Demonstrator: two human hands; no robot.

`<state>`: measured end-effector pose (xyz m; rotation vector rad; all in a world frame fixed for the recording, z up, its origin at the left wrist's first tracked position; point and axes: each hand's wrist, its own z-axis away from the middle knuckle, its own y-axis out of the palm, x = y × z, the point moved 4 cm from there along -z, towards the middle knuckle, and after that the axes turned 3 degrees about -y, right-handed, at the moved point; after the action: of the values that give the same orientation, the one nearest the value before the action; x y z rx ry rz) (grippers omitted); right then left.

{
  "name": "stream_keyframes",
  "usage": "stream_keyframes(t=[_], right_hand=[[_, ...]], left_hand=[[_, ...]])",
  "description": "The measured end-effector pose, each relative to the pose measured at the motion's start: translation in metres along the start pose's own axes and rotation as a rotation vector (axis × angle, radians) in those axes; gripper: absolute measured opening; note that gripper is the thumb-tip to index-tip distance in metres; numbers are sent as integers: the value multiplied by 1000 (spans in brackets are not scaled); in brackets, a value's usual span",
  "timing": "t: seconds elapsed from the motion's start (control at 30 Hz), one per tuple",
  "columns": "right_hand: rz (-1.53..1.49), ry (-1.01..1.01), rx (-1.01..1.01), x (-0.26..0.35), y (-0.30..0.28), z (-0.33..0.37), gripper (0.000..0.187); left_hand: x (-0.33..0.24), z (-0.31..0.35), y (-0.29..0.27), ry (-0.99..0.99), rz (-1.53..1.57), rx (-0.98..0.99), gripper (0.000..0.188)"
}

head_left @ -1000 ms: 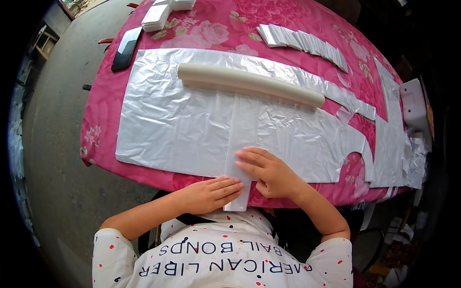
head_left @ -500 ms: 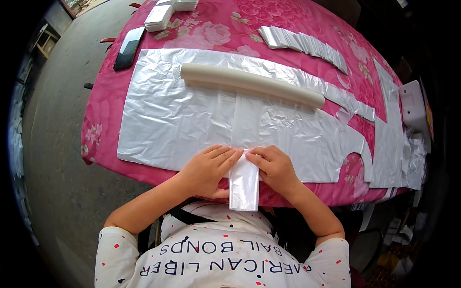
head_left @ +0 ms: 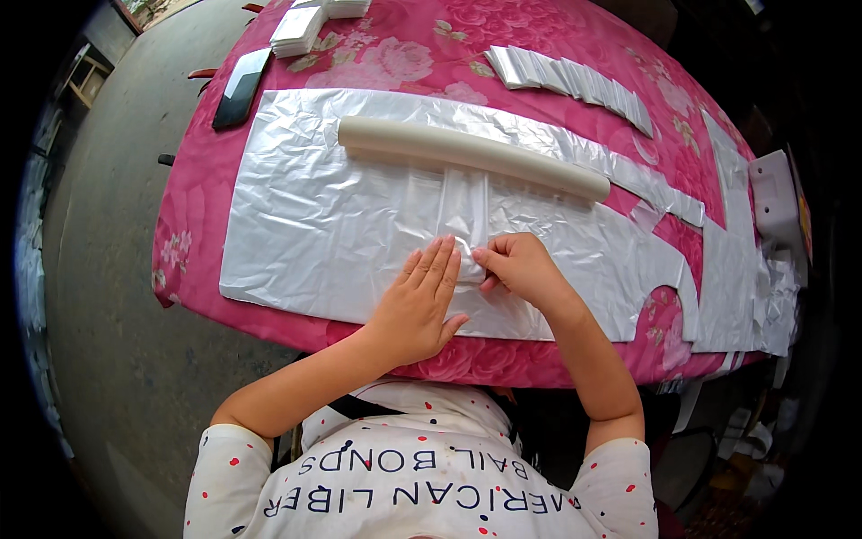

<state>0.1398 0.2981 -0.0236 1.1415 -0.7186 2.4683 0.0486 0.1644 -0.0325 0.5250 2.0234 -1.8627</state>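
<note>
A narrow strip of thin white plastic bag [head_left: 466,205] lies lengthwise on a wide stack of flat white plastic bags [head_left: 305,225]. Its near end is doubled over between my hands. My left hand [head_left: 415,305] rests with fingers stretched out, the fingertips at the left edge of the doubled part. On the other side, my right hand [head_left: 525,269] pinches the folded edge of the bag strip between thumb and fingers. Beyond both hands a long beige tube [head_left: 476,158] lies across the stack and over the strip's far end.
Folded white packets [head_left: 575,83] lie in an overlapping row at the far right, and more packets [head_left: 296,34] are piled at the far left. A dark phone [head_left: 241,88] lies near the left edge of the pink floral tablecloth [head_left: 193,216]. A white plastic container [head_left: 774,193] stands at the right.
Both hands have moved away from my body, up the strip. The near end that hung over the table edge is now folded up onto the stack. My left fingers have straightened.
</note>
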Motion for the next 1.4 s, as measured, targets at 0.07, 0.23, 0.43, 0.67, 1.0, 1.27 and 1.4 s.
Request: stream_keyframes(t=[0.07,0.23,0.43,0.67,1.0,1.27,1.4], right_hand=[[31,-69,-31,-5,2,1,17],[563,-476,-372,9,7,29,40],[838,-1053,-181,10,-1,18,56],[685,-1041,-105,16,-12,2,42],[598,-1141,-198,-12,16,44,27],[87,-389,-219,-17,7,26,16],[77,-189,-182,-13,2,13,20]], left_hand=[[-3,3,6,-15,-69,-1,73],[-2,1,5,-29,-116,-10,71],[4,-17,-15,27,-116,-105,60],[13,-28,-15,151,-294,-144,48],[4,16,-19,301,58,-163,45],[30,-13,-19,-315,491,-104,44],[35,-28,-27,-496,526,-73,55]])
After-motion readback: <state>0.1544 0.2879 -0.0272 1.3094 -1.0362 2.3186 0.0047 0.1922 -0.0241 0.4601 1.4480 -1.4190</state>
